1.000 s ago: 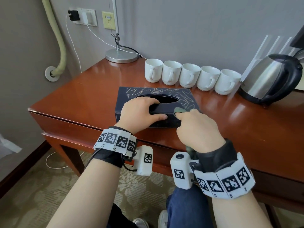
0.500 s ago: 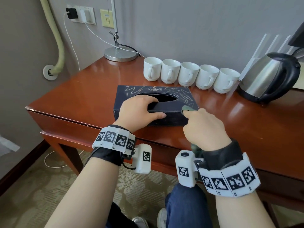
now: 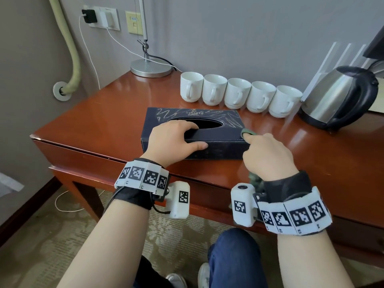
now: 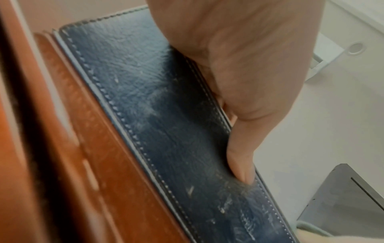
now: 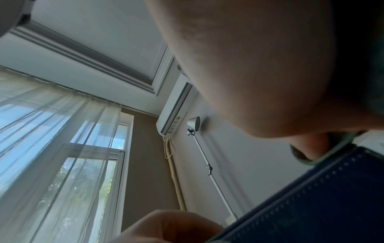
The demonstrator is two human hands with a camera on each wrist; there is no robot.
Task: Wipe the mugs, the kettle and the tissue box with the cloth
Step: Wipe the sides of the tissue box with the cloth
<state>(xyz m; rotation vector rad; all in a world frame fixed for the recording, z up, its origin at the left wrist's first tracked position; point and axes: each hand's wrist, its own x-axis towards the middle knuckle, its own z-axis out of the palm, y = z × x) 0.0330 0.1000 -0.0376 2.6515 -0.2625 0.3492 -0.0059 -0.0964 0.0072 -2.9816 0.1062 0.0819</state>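
Note:
A dark blue leather tissue box (image 3: 220, 136) lies on the wooden table (image 3: 108, 121). My left hand (image 3: 174, 140) grips its near left part, fingers hooked into the oval opening and thumb (image 4: 241, 157) pressed on the front face (image 4: 166, 131). My right hand (image 3: 268, 154) holds a green cloth (image 3: 248, 133) wrapped over a fingertip against the box's near right top corner; more cloth (image 3: 255, 179) hangs under the wrist. In the right wrist view the cloth (image 5: 305, 162) touches the stitched edge (image 5: 332, 189). Several white mugs (image 3: 239, 93) stand in a row behind, a steel kettle (image 3: 336, 96) at their right.
A lamp base (image 3: 150, 68) stands at the table's back left, with cables running to wall sockets (image 3: 104, 18). The table's front edge (image 3: 207, 181) is just under my wrists. My knee (image 3: 234, 252) is below it.
My right hand has slid the cloth to the right along the box's near top edge, reaching the right corner. My left hand has stayed on the box.

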